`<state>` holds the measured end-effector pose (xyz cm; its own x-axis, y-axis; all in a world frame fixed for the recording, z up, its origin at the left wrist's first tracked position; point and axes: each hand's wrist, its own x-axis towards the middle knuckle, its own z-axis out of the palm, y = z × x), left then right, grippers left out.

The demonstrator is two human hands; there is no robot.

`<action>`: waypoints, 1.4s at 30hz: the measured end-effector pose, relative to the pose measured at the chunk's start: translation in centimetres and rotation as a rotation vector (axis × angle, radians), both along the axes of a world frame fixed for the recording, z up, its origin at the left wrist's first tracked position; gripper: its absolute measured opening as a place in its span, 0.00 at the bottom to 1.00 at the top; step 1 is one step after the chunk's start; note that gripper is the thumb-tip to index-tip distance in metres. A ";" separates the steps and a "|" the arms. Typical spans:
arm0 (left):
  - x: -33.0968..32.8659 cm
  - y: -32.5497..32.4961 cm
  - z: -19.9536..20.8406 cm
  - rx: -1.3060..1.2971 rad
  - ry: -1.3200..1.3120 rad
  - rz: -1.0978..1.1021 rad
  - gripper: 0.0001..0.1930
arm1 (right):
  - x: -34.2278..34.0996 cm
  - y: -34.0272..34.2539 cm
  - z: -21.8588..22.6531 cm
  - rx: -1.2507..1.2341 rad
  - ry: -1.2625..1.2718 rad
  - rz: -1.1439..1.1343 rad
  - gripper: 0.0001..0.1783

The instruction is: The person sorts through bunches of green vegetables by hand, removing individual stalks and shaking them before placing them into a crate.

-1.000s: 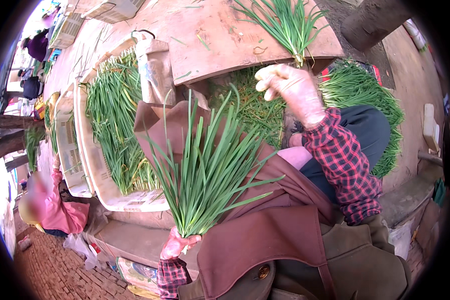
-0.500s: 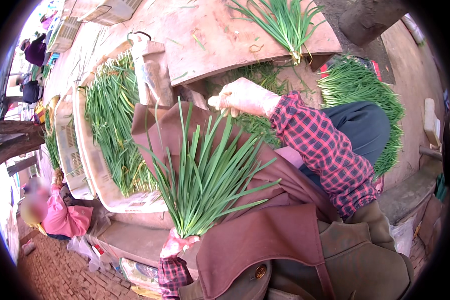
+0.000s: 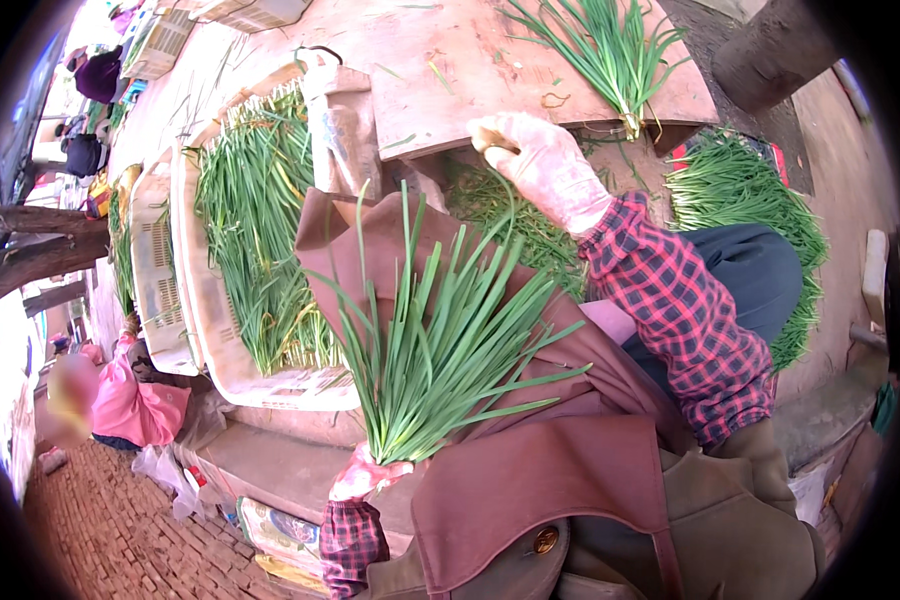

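Observation:
My left hand (image 3: 368,474) is closed around the pale base of a bunch of garlic chives (image 3: 440,350), whose green leaves fan upward over my brown apron (image 3: 530,450). Above the leaf tips, my right hand (image 3: 550,170) has its fingers curled and drawn in toward the thumb. One long leaf curves up from the bunch to that thumb and seems pinched there. Both hands look pale, as if gloved, below red-and-black checked sleeves. Beyond, another bunch of chives (image 3: 620,85) lies on the wooden board (image 3: 450,100).
On the left, a white plastic crate (image 3: 195,300) holds many chives, with another crate (image 3: 160,280) beside it. Loose chives (image 3: 760,200) are heaped at right; leaf scraps (image 3: 500,200) lie under the board. A person in pink (image 3: 140,400) sits at far left. A post (image 3: 775,50) stands back right.
My right hand has moved up and away from the leaf tips, toward the board's edge. My left hand still grips the bunch. The whole view has shifted slightly.

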<state>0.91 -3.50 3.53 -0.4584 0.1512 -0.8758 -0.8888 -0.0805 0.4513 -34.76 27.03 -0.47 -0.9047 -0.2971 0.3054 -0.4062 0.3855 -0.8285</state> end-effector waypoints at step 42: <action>2.3 2.1 -1.8 -0.003 0.116 0.326 0.20 | 7.7 -2.0 2.0 -0.487 -0.770 0.354 0.07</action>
